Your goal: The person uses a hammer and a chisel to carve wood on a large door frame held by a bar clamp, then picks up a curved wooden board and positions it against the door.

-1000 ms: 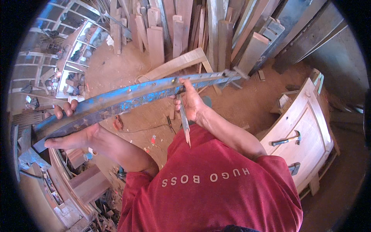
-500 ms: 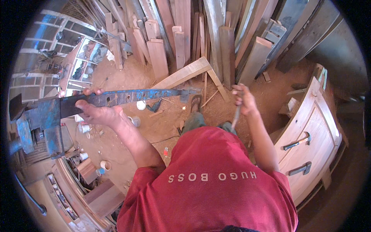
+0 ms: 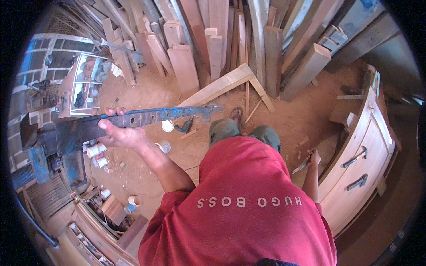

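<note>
A long bar clamp [image 3: 159, 114] with worn blue paint and holes along its bar stretches across the left of the view, its heavy screw end at the far left. My left hand [image 3: 123, 135] is wrapped round the bar close to that end, thumb on the near side and fingertips over the top edge. Lower down on the right, my right hand [image 3: 314, 158] is closed on a slim greyish tool [image 3: 301, 166], which points down and left. Its kind is too small to make out.
Many boards [image 3: 183, 68] lean along the far side. An angled wooden frame [image 3: 215, 84] stands before them. To my right a panelled wooden door [image 3: 355, 177] bears two hammers [image 3: 356, 157]. White tubs [image 3: 95, 150] and scraps litter the dirt floor at left.
My right hand has swung down and outward to the right with the slim tool. The left hand keeps its hold on the bar clamp, which has tilted slightly.
</note>
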Motion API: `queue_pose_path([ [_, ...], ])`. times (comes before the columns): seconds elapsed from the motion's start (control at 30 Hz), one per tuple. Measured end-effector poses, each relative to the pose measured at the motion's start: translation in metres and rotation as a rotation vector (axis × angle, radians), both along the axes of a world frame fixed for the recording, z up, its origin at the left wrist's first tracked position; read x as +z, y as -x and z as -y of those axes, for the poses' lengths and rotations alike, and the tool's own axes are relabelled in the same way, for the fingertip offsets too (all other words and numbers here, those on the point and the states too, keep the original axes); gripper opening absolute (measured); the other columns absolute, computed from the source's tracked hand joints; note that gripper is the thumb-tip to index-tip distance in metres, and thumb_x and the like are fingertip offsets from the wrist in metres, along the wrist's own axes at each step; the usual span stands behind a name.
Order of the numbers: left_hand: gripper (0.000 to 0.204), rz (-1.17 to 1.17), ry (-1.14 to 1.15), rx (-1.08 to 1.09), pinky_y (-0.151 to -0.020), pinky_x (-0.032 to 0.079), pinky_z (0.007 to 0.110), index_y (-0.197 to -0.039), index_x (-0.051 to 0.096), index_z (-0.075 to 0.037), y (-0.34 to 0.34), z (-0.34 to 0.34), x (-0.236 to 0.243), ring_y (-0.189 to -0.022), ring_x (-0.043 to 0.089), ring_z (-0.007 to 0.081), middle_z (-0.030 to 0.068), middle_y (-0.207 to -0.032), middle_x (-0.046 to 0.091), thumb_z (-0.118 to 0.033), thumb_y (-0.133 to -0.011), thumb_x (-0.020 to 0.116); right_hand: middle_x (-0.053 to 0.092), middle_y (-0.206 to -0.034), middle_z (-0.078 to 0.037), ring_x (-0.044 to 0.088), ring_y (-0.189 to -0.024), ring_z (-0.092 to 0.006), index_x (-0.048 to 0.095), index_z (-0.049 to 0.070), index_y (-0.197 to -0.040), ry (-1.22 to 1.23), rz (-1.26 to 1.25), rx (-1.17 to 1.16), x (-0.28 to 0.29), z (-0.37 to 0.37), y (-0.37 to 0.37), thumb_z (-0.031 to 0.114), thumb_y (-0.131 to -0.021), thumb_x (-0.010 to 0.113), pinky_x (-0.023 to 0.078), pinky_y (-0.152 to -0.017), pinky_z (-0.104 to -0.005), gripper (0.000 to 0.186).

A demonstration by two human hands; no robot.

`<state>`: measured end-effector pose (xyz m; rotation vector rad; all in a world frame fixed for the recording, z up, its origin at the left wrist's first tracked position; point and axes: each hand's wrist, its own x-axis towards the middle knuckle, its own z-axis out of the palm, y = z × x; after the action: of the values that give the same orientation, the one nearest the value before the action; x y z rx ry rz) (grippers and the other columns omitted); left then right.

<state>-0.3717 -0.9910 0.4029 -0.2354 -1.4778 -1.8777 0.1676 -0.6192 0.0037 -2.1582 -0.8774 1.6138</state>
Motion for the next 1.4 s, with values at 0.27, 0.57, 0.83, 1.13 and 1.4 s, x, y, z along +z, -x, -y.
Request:
queue_pose_path([
  [0.27, 0.07, -0.107, 0.0, 0.05, -0.052, 0.044, 0.03, -0.122, 0.049, -0.001, 0.018, 0.043, 0.039, -0.061, 0.051, 0.0181, 0.0085, -0.079, 0.053, -0.049, -0.081, 0.076, 0.063, -0.067, -0.005, 0.048, -0.044, -0.0113, 0.063, 0.006, -0.088, -0.239, -0.01, 0.306, 0.015, -0.024, 0.056, 0.024, -0.097, 0.055, 0.04, -0.038, -0.028, 0.022],
  [0.57, 0.051, -0.328, 0.005, 0.111, -0.052, 0.046, 0.031, -0.11, 0.052, -0.001, 0.009, 0.107, 0.093, -0.06, 0.053, 0.0177, 0.0099, -0.081, 0.06, -0.042, -0.088, 0.071, 0.056, -0.057, -0.004, 0.046, -0.04, -0.0121, 0.063, 0.003, -0.082, -0.324, 0.021, 0.459, 0.011, -0.048, 0.083, 0.025, -0.096, 0.059, 0.036, -0.036, -0.0292, 0.026],
  [0.83, 0.045, -0.359, 0.161, 0.039, -0.054, 0.048, 0.031, -0.103, 0.051, -0.001, 0.14, 0.147, 0.055, -0.062, 0.056, 0.0185, 0.0114, -0.081, 0.062, -0.039, -0.09, 0.071, 0.063, -0.066, -0.016, 0.06, -0.058, -0.0264, 0.065, -0.004, -0.079, -0.657, 0.363, 0.785, 0.024, 0.014, 0.088, 0.024, -0.091, 0.061, 0.047, -0.058, -0.0417, 0.031],
  [1.13, 0.04, -0.166, 0.476, -0.021, -0.066, 0.051, 0.03, -0.096, 0.052, 0.002, 0.393, 0.143, -0.054, -0.068, 0.065, 0.0164, 0.0094, -0.075, 0.067, -0.036, -0.095, 0.065, 0.065, -0.074, -0.023, 0.065, -0.07, -0.0334, 0.067, -0.005, -0.088, -0.631, 0.567, 0.927, 0.014, 0.091, 0.111, 0.025, -0.089, 0.064, 0.05, -0.068, -0.0474, 0.03],
  [1.4, 0.043, 0.01, 0.82, 0.041, -0.076, 0.053, 0.035, -0.11, 0.058, 0.006, 0.546, 0.137, -0.225, -0.082, 0.068, 0.0217, 0.0145, -0.098, 0.069, -0.026, -0.088, 0.075, 0.065, -0.069, -0.021, 0.065, -0.054, -0.0296, 0.07, -0.004, -0.097, -0.626, 0.721, 1.098, 0.101, 0.132, 0.161, 0.028, -0.091, 0.062, 0.05, -0.05, -0.0402, 0.033],
])
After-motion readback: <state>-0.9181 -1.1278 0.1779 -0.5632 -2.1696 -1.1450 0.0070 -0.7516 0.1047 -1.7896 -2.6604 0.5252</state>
